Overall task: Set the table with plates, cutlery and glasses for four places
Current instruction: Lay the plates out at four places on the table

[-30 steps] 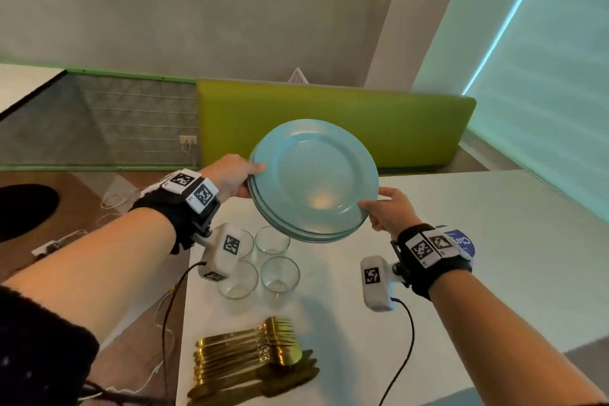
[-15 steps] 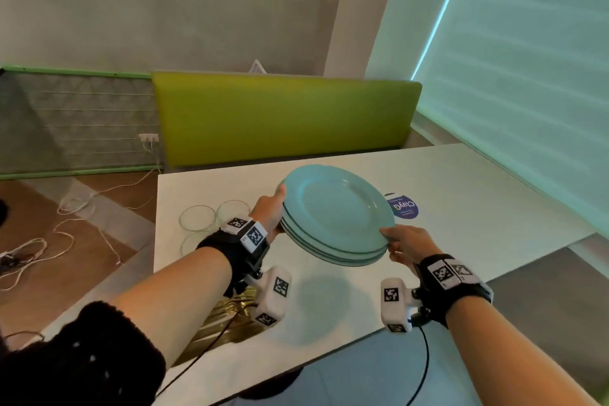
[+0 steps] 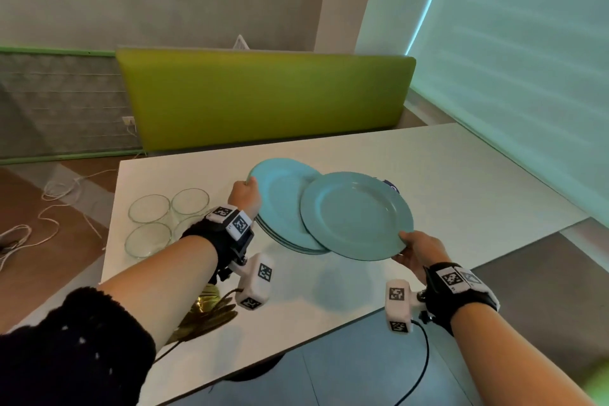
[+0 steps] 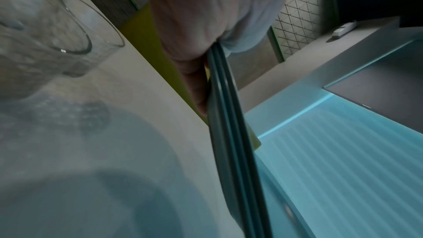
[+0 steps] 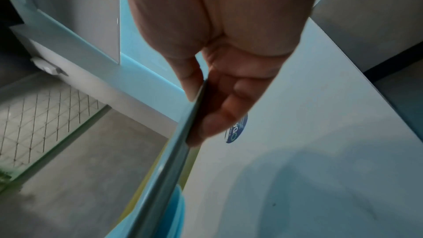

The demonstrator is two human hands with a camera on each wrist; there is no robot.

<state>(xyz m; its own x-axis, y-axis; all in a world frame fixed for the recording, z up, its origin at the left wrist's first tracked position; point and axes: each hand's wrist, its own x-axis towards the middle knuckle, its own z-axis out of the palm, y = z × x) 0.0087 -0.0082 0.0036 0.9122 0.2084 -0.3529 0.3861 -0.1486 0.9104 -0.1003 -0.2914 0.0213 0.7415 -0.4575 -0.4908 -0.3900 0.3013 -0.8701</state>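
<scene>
Over the white table (image 3: 461, 181) my left hand (image 3: 245, 196) grips the left rim of a stack of teal plates (image 3: 280, 198), three edges showing in the left wrist view (image 4: 231, 133). My right hand (image 3: 417, 249) pinches the near rim of a single teal plate (image 3: 356, 214), which hangs apart from the stack and overlaps its right side. In the right wrist view, thumb above and fingers below hold that plate's edge (image 5: 183, 142). Several clear glasses (image 3: 150, 221) stand at the table's left. Gold cutlery (image 3: 204, 313) lies near the front edge, partly hidden by my left arm.
A blue round sticker (image 3: 392, 186) peeks out behind the single plate on the table. A green padded bench back (image 3: 263, 92) runs along the table's far side. White cables (image 3: 49, 208) trail on the wooden floor at the left. A blind-covered window (image 3: 527, 59) is to the right.
The plates have come down toward the table as the view turned right. My right hand has drawn the top plate off the stack to the right; my left hand keeps the rest.
</scene>
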